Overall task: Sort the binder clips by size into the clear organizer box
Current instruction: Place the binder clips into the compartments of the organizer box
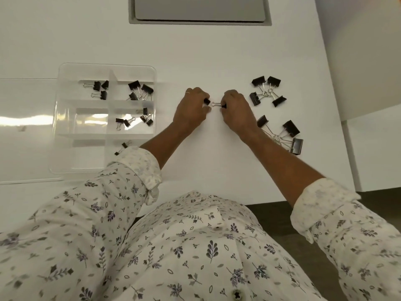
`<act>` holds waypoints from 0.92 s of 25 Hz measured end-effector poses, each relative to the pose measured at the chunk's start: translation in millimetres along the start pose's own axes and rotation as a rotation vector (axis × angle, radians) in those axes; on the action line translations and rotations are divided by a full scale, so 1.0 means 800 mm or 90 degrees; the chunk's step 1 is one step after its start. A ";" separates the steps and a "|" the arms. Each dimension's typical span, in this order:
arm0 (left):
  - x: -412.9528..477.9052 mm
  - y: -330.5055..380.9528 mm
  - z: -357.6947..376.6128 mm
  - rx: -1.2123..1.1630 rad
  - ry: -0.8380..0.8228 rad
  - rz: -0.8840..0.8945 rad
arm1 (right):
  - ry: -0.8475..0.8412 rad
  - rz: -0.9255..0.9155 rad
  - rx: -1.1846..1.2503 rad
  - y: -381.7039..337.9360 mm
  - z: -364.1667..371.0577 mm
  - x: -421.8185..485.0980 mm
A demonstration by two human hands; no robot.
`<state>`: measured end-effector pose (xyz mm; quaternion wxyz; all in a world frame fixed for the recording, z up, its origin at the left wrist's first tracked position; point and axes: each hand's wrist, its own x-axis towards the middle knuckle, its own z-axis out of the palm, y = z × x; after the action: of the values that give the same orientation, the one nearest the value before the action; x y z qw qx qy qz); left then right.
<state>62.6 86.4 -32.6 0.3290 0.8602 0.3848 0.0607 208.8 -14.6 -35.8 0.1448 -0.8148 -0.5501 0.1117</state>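
Centrally, small clip [217, 104] between both hands' grips.

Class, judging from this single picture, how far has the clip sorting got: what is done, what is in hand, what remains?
Done: several compartments of the clear organizer box already hold small clips. In hand: the left hand and right hand each pinch a small clip between them. Left: two clusters of larger clips, upper cluster and lower cluster, lie on the table.
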 end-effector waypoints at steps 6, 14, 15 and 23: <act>-0.012 -0.013 -0.005 -0.039 0.052 -0.042 | -0.005 0.034 0.059 -0.008 -0.003 -0.003; -0.040 -0.029 -0.078 -0.358 0.197 -0.128 | -0.059 0.378 0.813 -0.075 -0.020 0.019; -0.047 -0.036 -0.094 -0.425 0.212 -0.147 | -0.081 0.378 0.880 -0.089 -0.024 0.022; -0.095 -0.146 -0.204 -0.676 0.328 -0.279 | -0.214 0.331 0.935 -0.243 -0.025 0.049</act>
<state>-121.0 174.6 33.8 0.6132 0.4381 0.5365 0.3797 62.1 87.8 51.8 0.5291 -0.5856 -0.1425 0.5974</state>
